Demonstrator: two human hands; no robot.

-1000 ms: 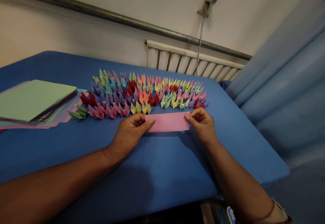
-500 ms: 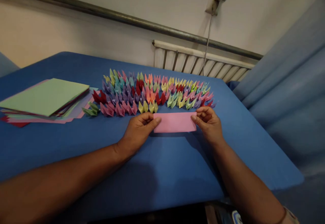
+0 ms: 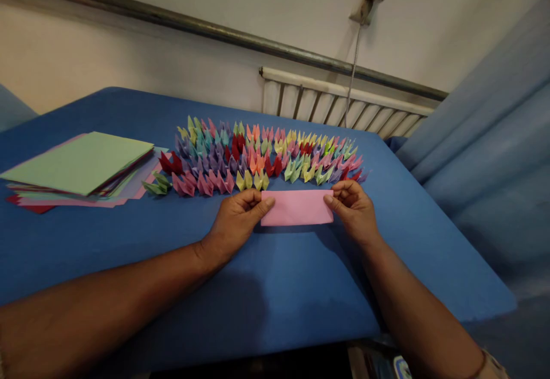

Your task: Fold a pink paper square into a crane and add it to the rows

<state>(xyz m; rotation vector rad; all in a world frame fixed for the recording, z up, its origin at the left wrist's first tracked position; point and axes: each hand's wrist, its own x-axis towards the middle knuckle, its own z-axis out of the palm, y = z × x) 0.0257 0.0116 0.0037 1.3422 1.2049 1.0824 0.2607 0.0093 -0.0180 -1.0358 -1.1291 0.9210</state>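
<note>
Paper (image 3: 297,208), pink and flat, is what I hold up in front of my far-away camera. It is shaped like a long box, wider than it is tall. Its long side runs from left to right, nearly level, so its two short ends point out to the left and the right, and its big flat face is turned to me. My left hand (image 3: 232,218) pinches the left end of the paper, with the thumb on the front and the pointer finger bent by the top corner. My right hand (image 3: 357,213) pinches the right end near its top corner, with the thumb in front and the other fingers curled. Under the paper is the blue table (image 3: 296,293), with a dark shadow close to the bottom edge; I can't tell if they touch. Just past the paper, lots of pointy folded shapes (image 3: 258,164) stand in rows, in red, pink, yellow, green and purple. Well to the left of the paper sits a messy stack of sheets (image 3: 86,164), pale green on top. Far past the paper I see a white radiator (image 3: 318,104) and a metal pipe (image 3: 215,32). Far to its right hangs a blue curtain (image 3: 494,155).
</note>
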